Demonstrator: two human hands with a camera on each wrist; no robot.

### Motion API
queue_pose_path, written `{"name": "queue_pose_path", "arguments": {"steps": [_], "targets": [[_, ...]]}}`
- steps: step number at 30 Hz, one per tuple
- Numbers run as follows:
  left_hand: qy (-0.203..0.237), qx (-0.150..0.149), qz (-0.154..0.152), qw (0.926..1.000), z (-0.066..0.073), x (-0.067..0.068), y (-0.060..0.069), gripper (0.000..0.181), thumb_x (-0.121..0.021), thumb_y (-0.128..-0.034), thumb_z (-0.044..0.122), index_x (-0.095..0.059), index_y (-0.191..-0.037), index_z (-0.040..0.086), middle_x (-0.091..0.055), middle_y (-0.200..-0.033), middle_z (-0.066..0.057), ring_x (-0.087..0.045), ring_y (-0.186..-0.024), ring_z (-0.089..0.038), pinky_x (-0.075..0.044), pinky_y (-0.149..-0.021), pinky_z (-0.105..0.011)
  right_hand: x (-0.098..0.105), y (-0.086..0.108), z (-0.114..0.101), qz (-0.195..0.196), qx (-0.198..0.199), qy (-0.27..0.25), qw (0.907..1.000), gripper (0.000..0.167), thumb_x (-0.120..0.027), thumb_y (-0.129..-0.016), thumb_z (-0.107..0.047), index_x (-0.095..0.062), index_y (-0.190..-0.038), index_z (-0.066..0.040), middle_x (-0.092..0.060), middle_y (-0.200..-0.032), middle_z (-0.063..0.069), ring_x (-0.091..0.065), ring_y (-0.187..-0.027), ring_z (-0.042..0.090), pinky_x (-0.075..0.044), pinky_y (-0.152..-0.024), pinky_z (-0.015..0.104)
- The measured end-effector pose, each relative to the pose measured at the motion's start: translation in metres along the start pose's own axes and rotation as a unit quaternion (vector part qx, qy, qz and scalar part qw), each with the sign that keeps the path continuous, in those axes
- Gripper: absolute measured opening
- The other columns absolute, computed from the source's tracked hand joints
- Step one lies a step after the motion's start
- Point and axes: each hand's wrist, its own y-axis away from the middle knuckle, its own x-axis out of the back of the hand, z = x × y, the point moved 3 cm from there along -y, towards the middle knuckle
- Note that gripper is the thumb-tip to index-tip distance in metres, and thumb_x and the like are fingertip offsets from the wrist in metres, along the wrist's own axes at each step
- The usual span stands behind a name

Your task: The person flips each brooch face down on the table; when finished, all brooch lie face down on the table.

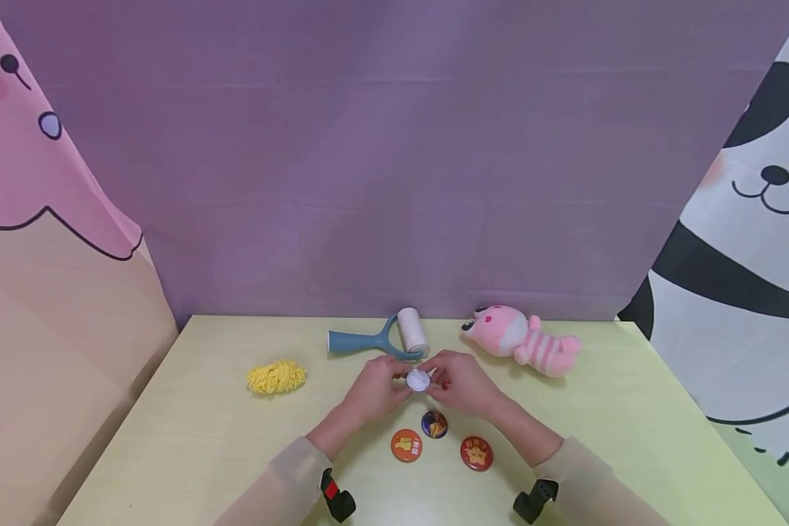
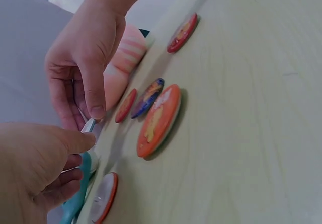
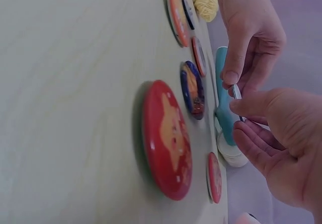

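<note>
Between both hands, a small round badge [image 1: 418,380] turns a whitish, shiny face toward the head camera. My left hand [image 1: 378,387] pinches its left edge, and my right hand [image 1: 463,383] pinches the right edge. From the left wrist, the badge [image 2: 88,126] appears edge-on between the fingertips. Closer to me on the table lie an orange badge [image 1: 406,445], a dark blue badge [image 1: 435,424] and a red badge [image 1: 476,453]. Beyond the hands, the right wrist view shows another red badge [image 3: 214,177] and a red-rimmed badge [image 3: 198,56].
A blue-handled lint roller [image 1: 361,342] lies just behind the hands. To the left is a bundle of yellow yarn [image 1: 277,378]; a pink striped plush toy [image 1: 526,340] lies at the back right. A purple curtain [image 1: 394,161] hangs behind the table [image 1: 210,453].
</note>
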Motion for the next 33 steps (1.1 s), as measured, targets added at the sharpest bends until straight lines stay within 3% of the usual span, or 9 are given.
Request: {"name": "queue_pose_path", "arguments": {"steps": [4, 16, 24, 33], "targets": [[-0.013, 0.007, -0.001, 0.9999, -0.002, -0.003, 0.000, 0.030, -0.083, -0.0936, 0.016, -0.080, -0.121, 0.005, -0.079, -0.114, -0.008, -0.072, -0.104, -0.021, -0.061, -0.092, -0.032, -0.004, -0.001, 0.000, -0.006, 0.000, 0.008, 1.0000, 0.025, -0.084, -0.088, -0.007, -0.080, -0.113, -0.008, -0.074, -0.099, 0.004, -0.068, -0.079, 0.009, -0.059, -0.072, 0.022], [-0.040, 0.027, -0.013, 0.9987, -0.001, -0.011, 0.003, 0.031, -0.085, -0.0917, 0.017, -0.080, -0.119, 0.003, -0.079, -0.105, -0.008, -0.065, -0.094, -0.017, -0.057, -0.088, -0.031, -0.012, 0.000, -0.003, -0.013, -0.011, 0.026, 0.9995, 0.020, -0.083, -0.088, -0.005, -0.081, -0.108, -0.006, -0.073, -0.094, 0.004, -0.067, -0.077, 0.010, -0.056, -0.069, 0.019], [-0.064, 0.026, -0.018, 0.9975, 0.000, -0.015, 0.004, 0.028, -0.086, -0.0904, 0.018, -0.082, -0.115, 0.003, -0.078, -0.097, -0.007, -0.059, -0.088, -0.016, -0.055, -0.086, -0.030, -0.016, 0.000, -0.002, -0.035, -0.038, 0.026, 0.9983, 0.021, -0.084, -0.088, -0.004, -0.081, -0.108, -0.006, -0.074, -0.096, 0.005, -0.068, -0.080, 0.012, -0.058, -0.072, 0.020], [-0.060, 0.024, -0.019, 0.9977, -0.003, -0.017, 0.003, 0.027, -0.085, -0.0907, 0.018, -0.082, -0.113, 0.004, -0.077, -0.097, -0.007, -0.057, -0.090, -0.016, -0.055, -0.087, -0.030, -0.018, -0.001, -0.004, -0.036, -0.040, 0.040, 0.9977, 0.021, -0.084, -0.087, -0.004, -0.081, -0.107, -0.004, -0.073, -0.094, 0.006, -0.065, -0.077, 0.009, -0.058, -0.071, 0.020]]}}
